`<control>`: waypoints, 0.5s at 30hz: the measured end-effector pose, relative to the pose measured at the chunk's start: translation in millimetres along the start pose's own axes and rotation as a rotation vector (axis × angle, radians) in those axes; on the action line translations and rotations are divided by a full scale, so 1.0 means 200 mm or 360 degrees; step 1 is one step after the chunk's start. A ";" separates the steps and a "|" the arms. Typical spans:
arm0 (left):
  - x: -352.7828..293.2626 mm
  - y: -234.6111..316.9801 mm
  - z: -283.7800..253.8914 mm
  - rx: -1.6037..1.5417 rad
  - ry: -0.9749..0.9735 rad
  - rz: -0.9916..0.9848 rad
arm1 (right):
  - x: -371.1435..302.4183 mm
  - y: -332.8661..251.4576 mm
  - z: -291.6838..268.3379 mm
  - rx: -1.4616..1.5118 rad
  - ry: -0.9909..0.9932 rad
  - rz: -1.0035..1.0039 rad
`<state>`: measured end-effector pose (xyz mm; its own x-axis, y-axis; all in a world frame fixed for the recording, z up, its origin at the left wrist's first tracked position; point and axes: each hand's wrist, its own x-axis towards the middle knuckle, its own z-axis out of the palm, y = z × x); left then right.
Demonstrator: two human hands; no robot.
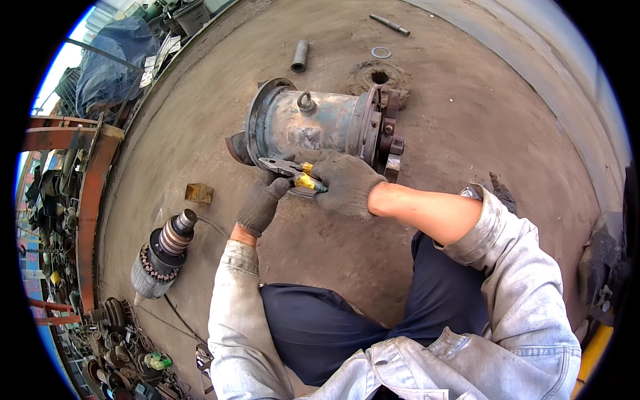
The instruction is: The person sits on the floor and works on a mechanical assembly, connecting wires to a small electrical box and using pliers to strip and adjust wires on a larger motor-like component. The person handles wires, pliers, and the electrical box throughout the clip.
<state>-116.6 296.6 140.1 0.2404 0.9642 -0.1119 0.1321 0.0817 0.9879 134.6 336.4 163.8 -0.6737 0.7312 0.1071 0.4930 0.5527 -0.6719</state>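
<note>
In my right hand (pixel 347 183), gloved in dark knit, is a pair of pliers (pixel 285 168) with yellow and green handles. Their metal jaws point left, over the fingers of my left hand (pixel 262 203). That hand, in a matching glove, is closed beside the jaws; whatever its fingers grip is hidden. Just beyond both hands lies a worn cylindrical motor housing (pixel 323 120) on its side. It has a lifting eye (pixel 306 101) on top, an open flange at its left end and rusty bolted parts (pixel 390 137) at its right end.
A motor rotor (pixel 160 260) with a copper-toned commutator lies at the left, near a small yellowish box (pixel 199 193). Beyond the housing are a metal tube (pixel 300 56), a rod (pixel 389 25) and a flat ring (pixel 381 52). Scrap parts (pixel 117 347) crowd an orange frame (pixel 90 213).
</note>
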 end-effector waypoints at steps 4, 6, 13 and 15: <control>0.02 0.04 0.05 -0.0561 0.0178 -0.0076 | -0.02 -0.02 0.01 -0.0124 0.0193 -0.0225; 0.01 0.07 0.09 -0.0895 0.0206 -0.0103 | -0.02 -0.05 0.01 -0.0130 0.0084 -0.0134; 0.06 -0.02 0.08 -0.1355 0.0432 -0.0209 | -0.09 -0.05 -0.01 -0.0262 -0.0504 -0.0290; 0.06 -0.08 0.02 -0.1227 0.0495 -0.0198 | -0.09 -0.06 -0.02 -0.0372 -0.0913 -0.0289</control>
<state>-112.9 305.6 122.8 -0.0236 0.9531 -0.3016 -0.5811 0.2324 0.7800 143.5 318.5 173.5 -0.9130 0.3238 -0.2480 0.4068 0.7674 -0.4956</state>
